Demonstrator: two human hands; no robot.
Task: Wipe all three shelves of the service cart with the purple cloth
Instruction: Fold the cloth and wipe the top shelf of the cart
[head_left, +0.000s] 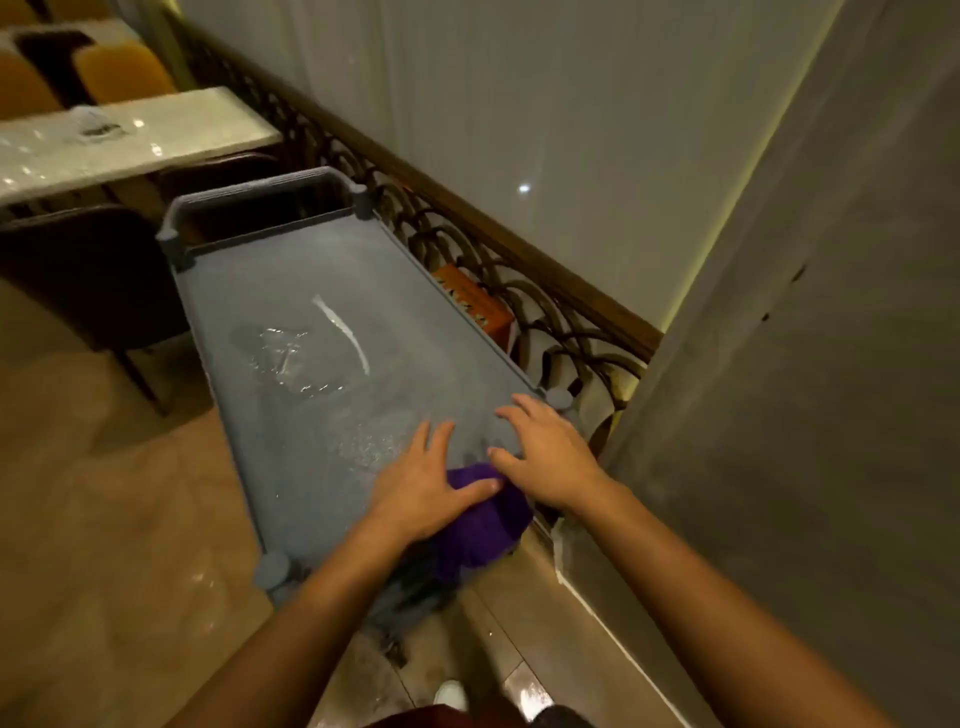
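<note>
Glossy beige tiled floor, grey wall to the right, dark scrolled metal railing with wooden top rail running alongside. Grey service cart parked against railing; only top shelf on view, lower two hidden beneath it. Shelf surface matte, finely textured, rectangular with low raised rim; wet patch near middle, glistening, plus one curved white streak just beside it. Round post caps at corners, three clearly visible; looped handle at far end. Purple cloth bunched at near edge of top shelf, soft and fuzzy, partly draped over rim. Left hand flat, fingers spread and extended, palm partly on cloth, thumb lying across purple fabric, fingertips on bare shelf. Right hand likewise spread wide, palm down, hovering at or resting on shelf near right corner, thumb at cloth's upper edge; contact not certain. No pinch by either hand. Marble-look bench at upper left, glossy; yellow chairs behind it, dark chair near cart. Orange box behind railing.
</note>
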